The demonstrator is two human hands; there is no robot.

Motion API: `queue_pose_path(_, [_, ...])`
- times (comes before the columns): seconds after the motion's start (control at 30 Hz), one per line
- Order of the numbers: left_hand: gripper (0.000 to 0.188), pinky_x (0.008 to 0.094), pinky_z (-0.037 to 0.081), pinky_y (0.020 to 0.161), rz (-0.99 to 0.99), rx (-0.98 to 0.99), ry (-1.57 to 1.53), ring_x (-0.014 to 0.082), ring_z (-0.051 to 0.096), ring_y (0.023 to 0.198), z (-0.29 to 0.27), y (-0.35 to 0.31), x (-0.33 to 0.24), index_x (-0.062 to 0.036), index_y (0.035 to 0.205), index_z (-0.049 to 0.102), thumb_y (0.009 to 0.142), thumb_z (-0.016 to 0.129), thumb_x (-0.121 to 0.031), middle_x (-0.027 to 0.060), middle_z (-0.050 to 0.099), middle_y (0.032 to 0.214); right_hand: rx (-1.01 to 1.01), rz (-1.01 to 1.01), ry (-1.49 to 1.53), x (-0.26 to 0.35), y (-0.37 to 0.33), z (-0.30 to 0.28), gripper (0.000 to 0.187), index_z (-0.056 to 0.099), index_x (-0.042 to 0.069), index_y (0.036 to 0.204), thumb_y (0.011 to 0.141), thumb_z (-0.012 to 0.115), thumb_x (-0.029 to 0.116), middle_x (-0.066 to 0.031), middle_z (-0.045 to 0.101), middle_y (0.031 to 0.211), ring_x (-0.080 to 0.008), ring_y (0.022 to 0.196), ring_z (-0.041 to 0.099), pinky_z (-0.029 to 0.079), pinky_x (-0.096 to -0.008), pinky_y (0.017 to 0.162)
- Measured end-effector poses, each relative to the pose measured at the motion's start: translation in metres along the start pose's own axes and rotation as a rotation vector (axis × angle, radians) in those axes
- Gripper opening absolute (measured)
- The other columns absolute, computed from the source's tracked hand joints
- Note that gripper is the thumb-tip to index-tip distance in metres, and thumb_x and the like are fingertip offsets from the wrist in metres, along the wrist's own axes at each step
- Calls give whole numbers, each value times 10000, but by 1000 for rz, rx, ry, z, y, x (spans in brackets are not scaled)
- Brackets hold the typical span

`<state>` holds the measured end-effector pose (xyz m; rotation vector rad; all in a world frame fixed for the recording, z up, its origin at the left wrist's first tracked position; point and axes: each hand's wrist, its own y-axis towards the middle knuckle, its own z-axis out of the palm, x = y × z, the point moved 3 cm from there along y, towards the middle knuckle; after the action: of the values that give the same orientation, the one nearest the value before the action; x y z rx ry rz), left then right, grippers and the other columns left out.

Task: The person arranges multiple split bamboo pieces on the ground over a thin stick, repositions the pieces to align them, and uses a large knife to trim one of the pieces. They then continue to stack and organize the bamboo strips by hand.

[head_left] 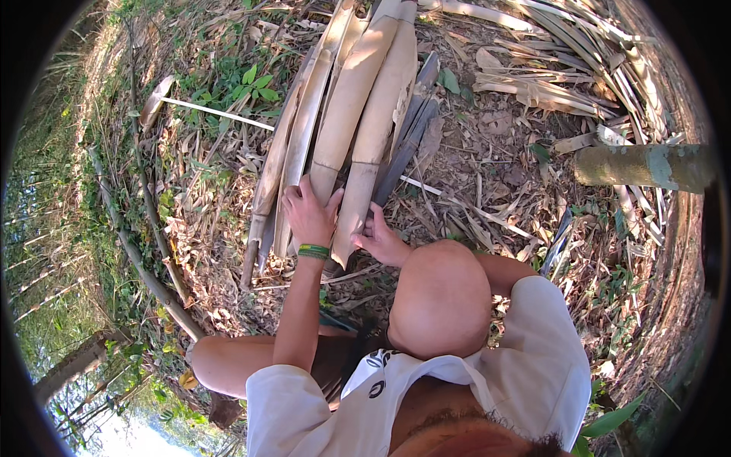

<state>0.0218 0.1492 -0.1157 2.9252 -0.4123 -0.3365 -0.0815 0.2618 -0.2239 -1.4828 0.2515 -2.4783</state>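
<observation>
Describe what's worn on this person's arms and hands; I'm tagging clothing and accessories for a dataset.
Both hands are bare, no gloves. The left hand has a green band with yellow edging around its wrist. The right hand shows nothing on its wrist. Short white sleeves cover only the upper arms.
</observation>
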Motion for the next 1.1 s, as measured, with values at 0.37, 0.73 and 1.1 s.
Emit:
queue_pose_path(0.37, [710,514,488,853,-4,162,-69,446,565,1059,-16,4,-15,-118,1449,481,877,732,-455,253,549,1119,-16,-4,-130,-3,6,25,692,123,35,1458,985,626,91,-194,644,1063,-246,930,678,564,-375,770])
queue_pose_path(0.73, [957,601,283,1152,125,65,225,446,355,1422,20,-25,-25,-124,1619,195,894,680,-518,294,274,1568,286,94,-803,109,18,-70,357,723,39,1050,915,705,369,-124,756,881,-272,808,729,560,-395,730])
queue_pose_path(1.1, [944,657,135,1198,79,100,207,407,279,1483,19,-19,-39,-134,1606,251,869,716,-499,268,268,1572,-1349,-3,-1877,271,-63,-458,451,557,38,1258,855,652,218,-257,558,1181,-451,1060,625,578,-485,840])
